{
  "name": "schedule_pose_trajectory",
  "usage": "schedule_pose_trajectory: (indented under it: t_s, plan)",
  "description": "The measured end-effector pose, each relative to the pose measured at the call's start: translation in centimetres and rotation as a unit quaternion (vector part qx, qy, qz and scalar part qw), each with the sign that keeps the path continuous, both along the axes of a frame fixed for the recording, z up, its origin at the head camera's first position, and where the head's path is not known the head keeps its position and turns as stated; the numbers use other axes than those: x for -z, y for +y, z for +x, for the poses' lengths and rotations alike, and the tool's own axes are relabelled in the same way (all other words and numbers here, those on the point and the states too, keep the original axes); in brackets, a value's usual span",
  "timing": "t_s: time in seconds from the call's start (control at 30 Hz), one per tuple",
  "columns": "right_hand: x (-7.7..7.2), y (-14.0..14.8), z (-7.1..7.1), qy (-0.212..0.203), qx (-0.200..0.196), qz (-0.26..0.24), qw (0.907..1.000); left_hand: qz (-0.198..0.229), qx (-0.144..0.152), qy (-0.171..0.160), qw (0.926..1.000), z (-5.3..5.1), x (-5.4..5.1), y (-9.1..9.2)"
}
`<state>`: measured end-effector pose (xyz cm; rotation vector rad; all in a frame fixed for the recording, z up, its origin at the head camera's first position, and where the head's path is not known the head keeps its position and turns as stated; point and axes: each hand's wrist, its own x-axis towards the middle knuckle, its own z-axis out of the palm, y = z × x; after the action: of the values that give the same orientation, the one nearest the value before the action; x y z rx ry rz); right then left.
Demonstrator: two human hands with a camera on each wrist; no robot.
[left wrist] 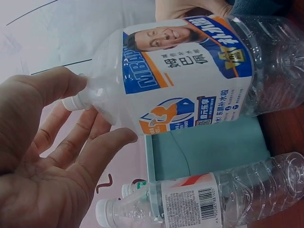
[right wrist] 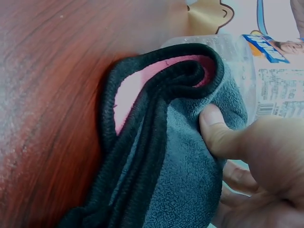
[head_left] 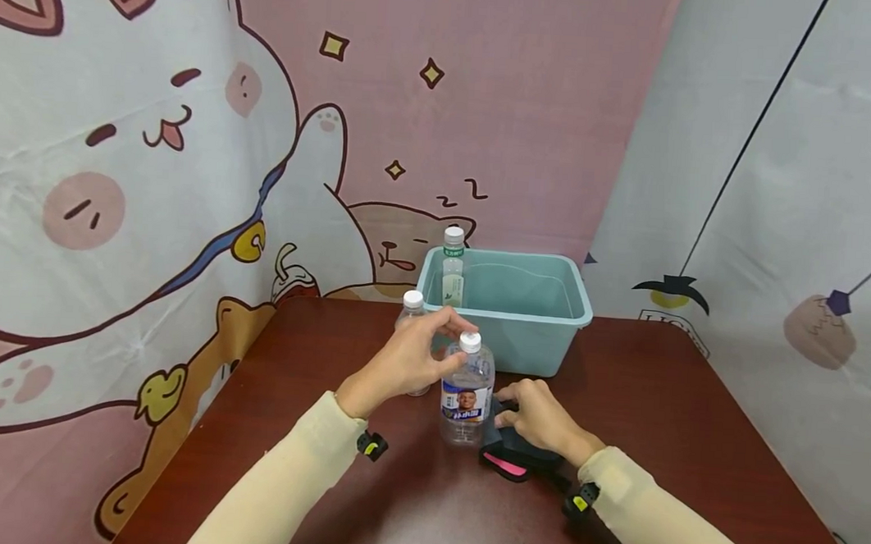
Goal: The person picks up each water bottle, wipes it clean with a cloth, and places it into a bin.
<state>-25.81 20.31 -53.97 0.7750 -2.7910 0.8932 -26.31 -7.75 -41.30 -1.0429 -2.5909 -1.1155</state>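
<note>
A large clear plastic bottle (head_left: 465,405) with a white cap and a blue, white and orange label stands on the table. My left hand (head_left: 416,353) is at its neck, thumb on one side and fingers on the other, as the left wrist view shows. To its right, my right hand (head_left: 542,417) pinches a grey plush cloth (right wrist: 185,156) with thick black edging and a pink inner side. The folded cloth lies against the lower part of the bottle. In the right wrist view, the thumb presses the cloth and the other fingers are partly hidden behind it.
Behind my left hand stands a smaller clear bottle (left wrist: 190,199) with a white cap. A light blue plastic bin (head_left: 535,343) is at the table's back, with a green-labelled bottle (head_left: 452,277) upright inside its left end. A printed cloth backdrop (head_left: 532,129) hangs behind the brown table (head_left: 657,415).
</note>
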Motion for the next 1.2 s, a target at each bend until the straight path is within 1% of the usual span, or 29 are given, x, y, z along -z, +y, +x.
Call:
schedule_pose_trajectory:
  t_s: [0.2, 0.3, 0.4, 0.57, 0.67, 0.83, 0.97, 1.07, 1.2]
  plan:
    - [-0.3, 0.4, -0.1, 0.000, 0.010, -0.027, 0.9996, -0.002, 0.006, 0.005, 1.0000, 0.0, 0.0, 0.0]
    - [-0.8, 0.6, 0.0, -0.003, 0.016, -0.050, 0.9986, -0.002, 0.006, 0.005, 1.0000, 0.0, -0.1, -0.1]
    - [-1.7, 0.7, 0.1, 0.012, 0.022, -0.067, 0.9975, -0.002, 0.006, 0.004, 1.0000, 0.0, -0.1, -0.1]
    - [-3.6, 0.7, 0.4, 0.036, 0.017, -0.102, 0.9940, -0.003, 0.005, 0.001, 1.0000, -0.1, -0.2, -0.2]
    - [-4.9, 0.7, 0.6, 0.043, 0.016, -0.126, 0.9910, -0.004, 0.004, -0.002, 1.0000, -0.1, -0.2, -0.2]
    - [-6.8, 0.3, 0.6, 0.080, 0.025, -0.150, 0.9850, -0.005, 0.001, -0.006, 1.0000, -0.1, -0.3, -0.2]
    - [-8.2, -0.6, 0.7, 0.105, 0.027, -0.169, 0.9797, -0.006, -0.002, -0.004, 1.0000, 0.0, -0.5, -0.1]
    - [-8.9, -1.3, 0.8, 0.115, 0.023, -0.172, 0.9780, -0.005, 0.001, 0.003, 1.0000, 0.0, -0.5, -0.1]
    - [-9.4, -1.9, 1.0, 0.125, 0.021, -0.167, 0.9778, -0.007, 0.004, 0.011, 0.9999, -0.1, -0.4, -0.1]
